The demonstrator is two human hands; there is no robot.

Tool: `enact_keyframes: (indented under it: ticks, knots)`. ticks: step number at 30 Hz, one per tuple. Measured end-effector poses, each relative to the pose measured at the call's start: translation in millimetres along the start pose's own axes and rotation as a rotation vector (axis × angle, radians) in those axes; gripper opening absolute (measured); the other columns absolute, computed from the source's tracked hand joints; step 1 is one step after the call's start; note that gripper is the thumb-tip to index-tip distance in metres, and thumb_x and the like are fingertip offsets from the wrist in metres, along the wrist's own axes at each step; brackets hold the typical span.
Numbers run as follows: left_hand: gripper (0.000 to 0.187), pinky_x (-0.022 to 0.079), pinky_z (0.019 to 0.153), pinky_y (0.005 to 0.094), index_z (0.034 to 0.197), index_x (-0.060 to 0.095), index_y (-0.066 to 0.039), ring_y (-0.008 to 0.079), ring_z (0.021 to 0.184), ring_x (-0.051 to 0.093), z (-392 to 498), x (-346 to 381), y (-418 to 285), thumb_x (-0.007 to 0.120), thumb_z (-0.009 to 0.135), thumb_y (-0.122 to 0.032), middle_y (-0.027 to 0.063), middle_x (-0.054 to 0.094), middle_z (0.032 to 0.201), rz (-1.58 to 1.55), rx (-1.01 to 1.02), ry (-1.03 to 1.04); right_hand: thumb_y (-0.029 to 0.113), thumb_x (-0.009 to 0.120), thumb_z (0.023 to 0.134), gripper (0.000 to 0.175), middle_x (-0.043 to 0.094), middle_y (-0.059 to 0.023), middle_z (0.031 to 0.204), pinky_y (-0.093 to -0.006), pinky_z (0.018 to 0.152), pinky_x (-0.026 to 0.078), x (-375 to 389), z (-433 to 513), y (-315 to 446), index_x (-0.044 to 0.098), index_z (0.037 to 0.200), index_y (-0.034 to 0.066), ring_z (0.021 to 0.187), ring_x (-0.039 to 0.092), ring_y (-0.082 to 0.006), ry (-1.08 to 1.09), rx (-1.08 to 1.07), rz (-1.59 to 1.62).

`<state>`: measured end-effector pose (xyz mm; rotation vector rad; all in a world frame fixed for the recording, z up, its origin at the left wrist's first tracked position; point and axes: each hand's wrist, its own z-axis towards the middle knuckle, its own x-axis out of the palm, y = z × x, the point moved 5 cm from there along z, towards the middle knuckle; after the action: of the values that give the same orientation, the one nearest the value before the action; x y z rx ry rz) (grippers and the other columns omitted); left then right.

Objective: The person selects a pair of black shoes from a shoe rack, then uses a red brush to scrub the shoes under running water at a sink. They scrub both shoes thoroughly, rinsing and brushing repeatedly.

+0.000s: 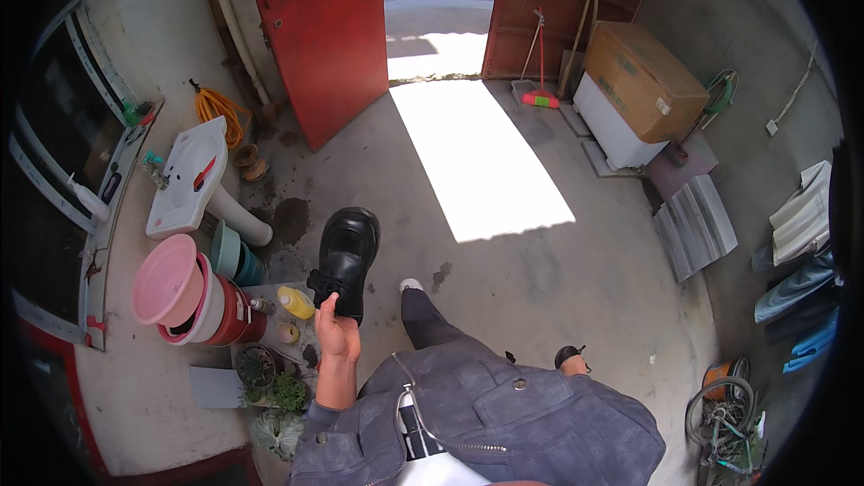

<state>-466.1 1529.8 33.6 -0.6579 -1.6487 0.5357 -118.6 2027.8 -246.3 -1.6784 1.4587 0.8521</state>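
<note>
My left hand [337,336] grips a black lace-up shoe [347,250] by its heel end, thumb on the opening. Its rounded toe points away from me and a bow of laces hangs at the shoe's left side. Lower down at my right side, my right hand [575,366] is partly hidden by my jacket sleeve. It holds a black item with a thin lace [567,354], which looks like a second shoe, mostly seen end-on. My foot in a white shoe [409,285] is forward on the concrete floor.
On the left stand a white pedestal sink [177,199], stacked pink basins [158,283], a yellow bottle [295,302] and potted plants [287,391]. A red metal door [324,34] stands open ahead. Cardboard box [644,74], broom [540,98], hanging clothes [800,216] and a bicycle [722,418] line the right.
</note>
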Motion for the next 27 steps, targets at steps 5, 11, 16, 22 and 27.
enact_keyframes:
  ticks: [5, 11, 16, 22, 27]
  knots:
    - [0.037, 0.04, 0.099, 0.0316, 0.123, 0.054, -0.001, 0.0172, 0.113, 0.054, 140.0, -24.0, -25.7, 0.058, 0.088, -0.013, 0.0055, 0.06, 0.119, -0.1, 0.076, -0.254, 0.017, 0.053, 0.088, 0.028, 0.067, -0.0164, 0.111, -0.0448, 0.089, 0.05, -40.7, 24.9, 158.0, 0.068, 0.112, 0.0122, 0.106, 0.063, -0.0351, -0.044, 0.008, -0.032]
    - [0.031, 0.038, 0.099, 0.0319, 0.118, 0.056, -0.003, 0.0153, 0.111, 0.053, 255.8, -32.8, -84.6, 0.06, 0.089, -0.012, 0.0028, 0.059, 0.116, -0.155, 0.18, -0.428, 0.014, 0.052, 0.086, 0.028, 0.068, -0.0179, 0.104, -0.0465, 0.085, 0.051, -91.5, -20.8, 611.8, 0.068, 0.108, 0.0098, 0.099, 0.064, -0.0379, -0.218, -0.92, -0.147]
    - [0.029, 0.036, 0.097, 0.0316, 0.116, 0.055, -0.006, 0.0159, 0.11, 0.051, 335.2, -78.5, -139.0, 0.063, 0.089, -0.014, 0.0002, 0.057, 0.115, -0.19, 0.276, -0.596, 0.027, 0.056, 0.087, 0.031, 0.068, -0.015, 0.105, -0.0466, 0.082, 0.051, -93.3, -242.3, 949.8, 0.065, 0.114, 0.0141, 0.097, 0.065, -0.0355, -0.228, -1.492, -0.335]
    - [0.026, 0.037, 0.092, 0.032, 0.106, 0.052, -0.003, 0.0147, 0.105, 0.051, 461.0, -133.3, -217.8, 0.065, 0.086, -0.012, 0.0044, 0.055, 0.112, -0.241, 0.418, -0.624, 0.024, 0.063, 0.085, 0.018, 0.064, -0.0186, 0.083, -0.0448, 0.069, 0.049, -45.4, -463.3, 1119.8, 0.063, 0.094, 0.0074, 0.079, 0.063, -0.038, -0.083, -1.928, -0.051]
    - [0.025, 0.035, 0.095, 0.0305, 0.108, 0.052, -0.004, 0.0152, 0.107, 0.051, 520.0, -160.7, -295.0, 0.062, 0.086, -0.008, 0.0041, 0.056, 0.112, -0.288, 0.571, -0.651, 0.018, 0.067, 0.083, 0.021, 0.06, -0.0167, 0.069, -0.0386, 0.063, 0.046, -6.4, -572.2, 1204.8, 0.063, 0.089, -0.002, 0.067, 0.061, -0.0289, 0.318, -2.035, 0.226]
